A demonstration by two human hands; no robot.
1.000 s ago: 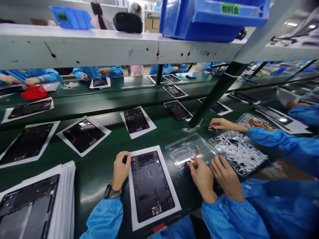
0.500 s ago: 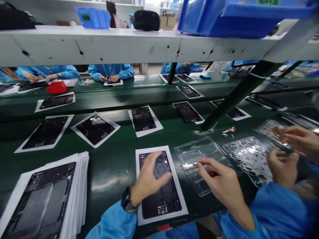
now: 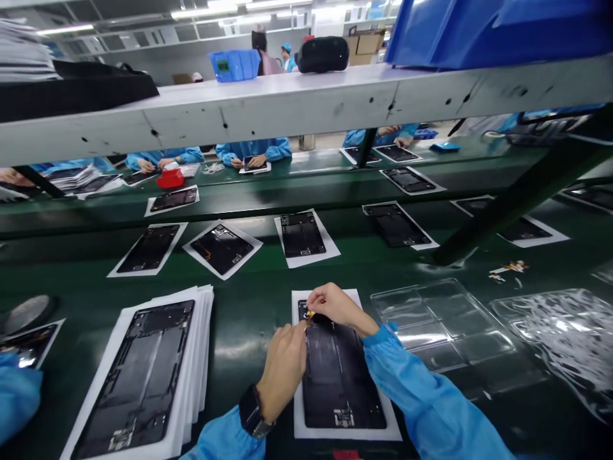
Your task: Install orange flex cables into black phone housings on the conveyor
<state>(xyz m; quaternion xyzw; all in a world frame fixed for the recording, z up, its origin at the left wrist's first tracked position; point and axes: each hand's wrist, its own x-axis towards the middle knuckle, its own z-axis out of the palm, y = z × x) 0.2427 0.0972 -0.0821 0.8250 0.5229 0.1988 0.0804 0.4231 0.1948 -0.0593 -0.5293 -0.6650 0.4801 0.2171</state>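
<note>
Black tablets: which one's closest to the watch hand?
The tablet front and centre, right of the paper stack. The left hand, with the watch, is at its upper left edge; the others lie farther off.

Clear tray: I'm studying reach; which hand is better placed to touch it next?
Likely the right hand: its sleeve lies beside the tray; the left hand is farther left, by the black panel.

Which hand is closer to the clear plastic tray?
Right. The right hand is left of the clear plastic tray, over the dark panel; the left hand is farther left, at the panel's left edge.
</note>
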